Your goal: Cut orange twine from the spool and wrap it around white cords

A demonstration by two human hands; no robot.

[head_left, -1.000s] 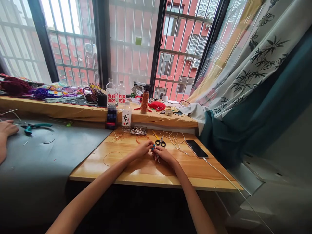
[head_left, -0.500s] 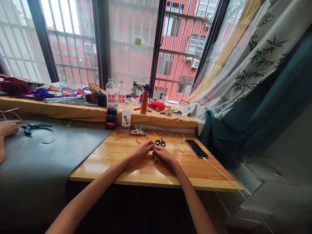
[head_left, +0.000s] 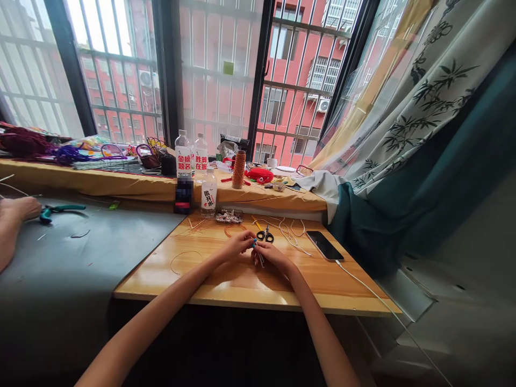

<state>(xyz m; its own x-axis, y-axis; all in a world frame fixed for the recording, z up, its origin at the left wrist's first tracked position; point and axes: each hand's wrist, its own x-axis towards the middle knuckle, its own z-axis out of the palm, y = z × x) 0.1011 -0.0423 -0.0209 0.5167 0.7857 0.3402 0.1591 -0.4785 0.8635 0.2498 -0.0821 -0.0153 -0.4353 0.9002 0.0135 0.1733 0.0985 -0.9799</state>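
Note:
Over the wooden table, my left hand [head_left: 243,243] and my right hand [head_left: 272,255] meet with fingertips pinched together. Both are closed on a short white cord [head_left: 262,260], whose loose ends hang below my right hand. Small bright blue spots show at the fingertips; whether they are nails or part of the work I cannot tell. My fingers hide most of the held piece. Just beyond them lie scissors with black handles [head_left: 265,235]. Longer white cord [head_left: 291,236] lies loosely to their right, and a coil of orange-brown thread [head_left: 229,232] to their left.
A phone [head_left: 325,246] with a charging cable lies right. Behind stand a water bottle [head_left: 208,196], a box of small pieces [head_left: 229,216] and a thread spool [head_left: 238,171]. At left, another person's hand [head_left: 20,209] is beside teal-handled pliers [head_left: 60,208] on a grey surface.
My hands stay nearly in place, with only slight finger movement. The other person's hand has shifted right, closer to the pliers.

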